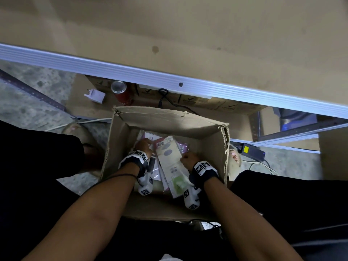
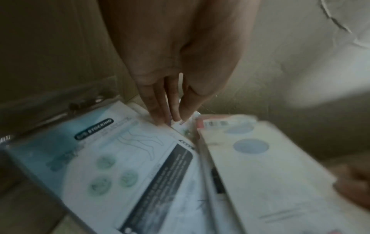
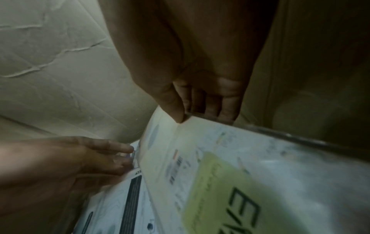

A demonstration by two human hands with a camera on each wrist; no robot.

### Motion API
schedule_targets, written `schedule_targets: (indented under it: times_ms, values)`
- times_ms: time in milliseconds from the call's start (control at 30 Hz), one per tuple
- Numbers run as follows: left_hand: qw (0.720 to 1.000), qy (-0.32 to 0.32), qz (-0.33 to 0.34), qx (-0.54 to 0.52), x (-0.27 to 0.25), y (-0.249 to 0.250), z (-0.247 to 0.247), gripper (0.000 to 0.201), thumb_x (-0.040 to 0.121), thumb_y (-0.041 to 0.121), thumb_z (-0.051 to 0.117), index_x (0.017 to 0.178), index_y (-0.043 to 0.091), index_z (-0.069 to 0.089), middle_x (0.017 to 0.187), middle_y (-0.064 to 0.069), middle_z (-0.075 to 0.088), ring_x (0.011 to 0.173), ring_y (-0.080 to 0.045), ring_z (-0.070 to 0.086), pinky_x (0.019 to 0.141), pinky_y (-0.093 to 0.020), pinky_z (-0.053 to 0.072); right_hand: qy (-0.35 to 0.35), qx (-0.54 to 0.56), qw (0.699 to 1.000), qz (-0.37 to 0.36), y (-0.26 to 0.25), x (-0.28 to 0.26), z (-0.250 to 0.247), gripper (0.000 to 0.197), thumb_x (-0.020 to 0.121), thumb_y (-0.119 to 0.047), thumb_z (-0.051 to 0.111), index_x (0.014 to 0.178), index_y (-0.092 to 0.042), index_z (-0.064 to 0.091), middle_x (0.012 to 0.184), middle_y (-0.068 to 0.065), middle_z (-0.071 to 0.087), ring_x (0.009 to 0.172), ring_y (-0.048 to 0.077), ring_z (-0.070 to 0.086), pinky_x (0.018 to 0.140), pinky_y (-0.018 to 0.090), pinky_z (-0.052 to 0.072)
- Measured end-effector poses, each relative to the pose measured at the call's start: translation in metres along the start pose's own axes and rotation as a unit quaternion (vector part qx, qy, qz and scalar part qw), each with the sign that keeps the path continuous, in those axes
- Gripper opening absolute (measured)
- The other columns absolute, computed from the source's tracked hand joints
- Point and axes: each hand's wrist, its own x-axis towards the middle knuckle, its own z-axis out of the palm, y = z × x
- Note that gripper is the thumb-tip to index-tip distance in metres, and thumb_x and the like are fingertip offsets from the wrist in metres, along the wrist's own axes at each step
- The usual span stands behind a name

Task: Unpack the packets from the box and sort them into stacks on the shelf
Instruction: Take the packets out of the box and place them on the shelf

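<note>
An open cardboard box (image 1: 169, 117) stands on the floor between my legs, with several flat packets lying in it. My right hand (image 1: 188, 159) grips the right edge of a cream packet (image 1: 172, 159) that has a green label; the thumb (image 3: 176, 114) lies on top and the fingers underneath, so the cream packet (image 3: 220, 158) is tilted up. My left hand (image 1: 144, 146) reaches to the far left of the box. Its fingertips (image 2: 166, 117) and thumb pinch the far edge of a blue-and-white stocking packet (image 2: 120, 158). Pink packets (image 1: 183, 146) lie beneath.
The tan shelf board (image 1: 188, 34) with a ribbed metal edge (image 1: 169, 80) runs across just beyond the box. Below it sit a red can (image 1: 121, 93), a white plug (image 1: 95, 96) and brown cartons (image 1: 207, 102). A black power brick (image 1: 251, 150) and cables lie right.
</note>
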Motion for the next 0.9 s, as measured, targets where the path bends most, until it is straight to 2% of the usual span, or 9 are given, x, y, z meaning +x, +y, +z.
schedule_targets:
  times_ms: [100, 167, 300, 367, 433, 533, 700, 833, 900]
  values:
    - [0.994, -0.009, 0.032, 0.1, 0.001, -0.007, 0.0, 0.038, 0.091, -0.005, 0.057, 0.128, 0.006, 0.063, 0.14, -0.016, 0.057, 0.131, -0.032, 0.052, 0.11, -0.035, 0.042, 0.032, -0.046, 0.998, -0.013, -0.007, -0.003, -0.008, 0.029, 0.094, -0.015, 0.053, 0.118, -0.005, 0.064, 0.123, 0.017, 0.065, 0.112, 0.033, 0.061, 0.079, 0.024, 0.042]
    - [0.984, -0.027, 0.049, 0.167, -0.001, -0.009, 0.003, 0.037, 0.091, -0.002, 0.058, 0.125, 0.009, 0.066, 0.138, -0.015, 0.059, 0.132, -0.033, 0.051, 0.11, -0.039, 0.042, 0.072, -0.068, 0.994, -0.039, -0.012, -0.004, -0.014, 0.028, 0.092, -0.012, 0.054, 0.116, -0.004, 0.067, 0.119, 0.017, 0.067, 0.109, 0.034, 0.063, 0.075, 0.021, 0.038]
    - [0.956, -0.028, 0.063, 0.287, -0.008, -0.007, 0.006, 0.037, 0.09, 0.007, 0.058, 0.125, 0.016, 0.065, 0.138, -0.013, 0.053, 0.133, -0.035, 0.045, 0.11, -0.044, 0.042, 0.118, -0.116, 0.986, -0.03, -0.022, -0.012, -0.022, 0.026, 0.091, -0.017, 0.057, 0.112, -0.004, 0.064, 0.122, 0.02, 0.061, 0.112, 0.038, 0.061, 0.085, 0.034, 0.048]
    - [0.951, -0.012, 0.073, 0.299, -0.011, -0.008, 0.007, 0.035, 0.09, 0.006, 0.056, 0.124, 0.014, 0.062, 0.137, -0.014, 0.048, 0.132, -0.037, 0.041, 0.108, -0.045, 0.04, 0.135, -0.138, 0.981, -0.033, -0.026, -0.016, -0.024, 0.027, 0.091, -0.016, 0.058, 0.113, -0.001, 0.061, 0.125, 0.023, 0.058, 0.114, 0.041, 0.059, 0.083, 0.035, 0.048]
    - [0.948, 0.001, 0.086, 0.307, -0.013, -0.009, 0.007, 0.034, 0.09, 0.005, 0.056, 0.122, 0.013, 0.059, 0.135, -0.014, 0.049, 0.131, -0.036, 0.042, 0.106, -0.046, 0.042, 0.15, -0.162, 0.974, -0.049, -0.031, -0.02, -0.025, 0.028, 0.09, -0.015, 0.06, 0.114, 0.0, 0.061, 0.125, 0.023, 0.057, 0.116, 0.041, 0.058, 0.087, 0.038, 0.049]
    - [0.941, -0.015, 0.099, 0.322, -0.016, -0.006, 0.003, 0.033, 0.089, 0.008, 0.06, 0.122, 0.012, 0.059, 0.134, -0.013, 0.052, 0.131, -0.035, 0.044, 0.104, -0.046, 0.044, 0.166, -0.199, 0.963, -0.075, -0.04, -0.026, -0.028, 0.029, 0.088, -0.015, 0.064, 0.115, -0.003, 0.062, 0.121, 0.021, 0.061, 0.113, 0.04, 0.06, 0.086, 0.041, 0.051]
    - [0.925, -0.053, 0.106, 0.36, -0.019, -0.005, 0.001, 0.035, 0.089, 0.019, 0.07, 0.123, 0.011, 0.062, 0.134, -0.015, 0.057, 0.132, -0.036, 0.045, 0.106, -0.044, 0.043, 0.171, -0.234, 0.951, -0.105, -0.053, -0.031, -0.033, 0.025, 0.088, -0.014, 0.063, 0.113, -0.007, 0.061, 0.119, 0.019, 0.061, 0.109, 0.04, 0.061, 0.083, 0.042, 0.051]
    - [0.904, -0.076, 0.122, 0.402, -0.023, -0.003, 0.002, 0.031, 0.086, 0.026, 0.072, 0.116, 0.016, 0.072, 0.128, -0.01, 0.066, 0.125, -0.031, 0.056, 0.101, -0.038, 0.05, 0.169, -0.242, 0.949, -0.109, -0.057, -0.034, -0.036, 0.024, 0.089, -0.014, 0.061, 0.113, -0.009, 0.061, 0.119, 0.019, 0.061, 0.108, 0.039, 0.061, 0.083, 0.043, 0.051]
    - [0.894, -0.091, 0.126, 0.421, -0.026, -0.003, 0.002, 0.03, 0.087, 0.027, 0.07, 0.115, 0.014, 0.074, 0.127, -0.009, 0.067, 0.123, -0.03, 0.058, 0.1, -0.036, 0.051, 0.167, -0.24, 0.95, -0.106, -0.056, -0.035, -0.037, 0.025, 0.09, -0.013, 0.06, 0.114, -0.009, 0.061, 0.12, 0.019, 0.06, 0.109, 0.039, 0.06, 0.083, 0.042, 0.05]
